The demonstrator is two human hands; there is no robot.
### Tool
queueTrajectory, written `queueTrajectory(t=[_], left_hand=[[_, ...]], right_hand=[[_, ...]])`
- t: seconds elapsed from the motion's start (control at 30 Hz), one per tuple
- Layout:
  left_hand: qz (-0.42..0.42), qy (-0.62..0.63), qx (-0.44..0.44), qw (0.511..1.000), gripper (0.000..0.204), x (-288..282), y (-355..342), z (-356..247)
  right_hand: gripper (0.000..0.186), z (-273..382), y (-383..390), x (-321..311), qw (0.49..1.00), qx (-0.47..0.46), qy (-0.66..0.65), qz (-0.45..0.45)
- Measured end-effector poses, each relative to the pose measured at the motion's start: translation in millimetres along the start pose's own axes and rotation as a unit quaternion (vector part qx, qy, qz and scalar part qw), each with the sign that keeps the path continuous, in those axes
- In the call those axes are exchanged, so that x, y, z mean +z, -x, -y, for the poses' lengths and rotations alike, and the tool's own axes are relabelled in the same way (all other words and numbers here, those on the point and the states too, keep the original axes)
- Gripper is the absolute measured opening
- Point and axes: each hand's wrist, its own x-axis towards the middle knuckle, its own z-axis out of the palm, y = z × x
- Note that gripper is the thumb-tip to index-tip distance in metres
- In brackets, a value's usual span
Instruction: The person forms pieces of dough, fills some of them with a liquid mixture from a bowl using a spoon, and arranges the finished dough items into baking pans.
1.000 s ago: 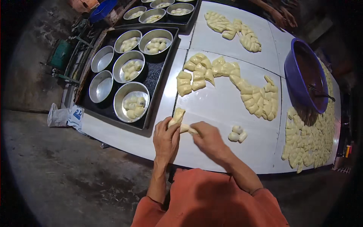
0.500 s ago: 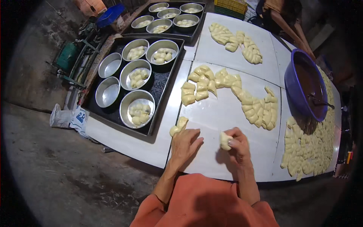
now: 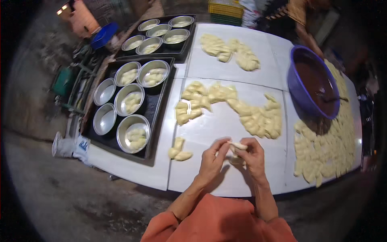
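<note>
Both hands meet over the white table near its front edge. My left hand and my right hand pinch one pale piece of dough between their fingertips. Another bit of dough lies under the hands. Two or three shaped dough pieces lie on the table to the left of my left hand. A long heap of cut dough pieces stretches across the table just beyond the hands.
A black tray at the left holds round metal pans, some with dough. A second tray of pans stands farther back. A purple basin of brown filling sits right, beside many dough pieces. Another person stands far behind.
My left hand has left the dough pieces at the left and come to the right hand. Both now hold one piece together in front of me.
</note>
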Motion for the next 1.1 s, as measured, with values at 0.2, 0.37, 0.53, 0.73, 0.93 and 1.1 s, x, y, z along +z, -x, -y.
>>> queueTrajectory(t=[0.2,0.37,0.53,0.73,0.93,1.1], left_hand=[[0.026,0.052,0.325,0.944,0.073,77,-44,20],[0.064,0.174,0.251,0.95,0.069,150,-64,43],[0.133,0.184,0.097,0.969,0.082,180,-69,15],[0.17,0.037,0.005,0.985,0.039,152,-92,8],[0.152,0.009,-0.023,0.988,0.036,138,-100,16],[0.208,-0.043,-0.109,0.971,0.036,136,-93,0]], right_hand=[[0.028,15,-6,-26,0.992,-0.002,-0.124,0.013],[0.022,56,-22,-64,0.971,-0.015,-0.234,-0.045],[0.023,92,-69,-135,0.979,-0.092,-0.167,-0.077],[0.02,190,-155,-293,0.919,-0.185,0.296,-0.183],[0.028,173,-218,-352,0.721,-0.006,0.693,-0.001],[0.032,200,-191,-314,0.799,0.027,0.601,-0.016]])
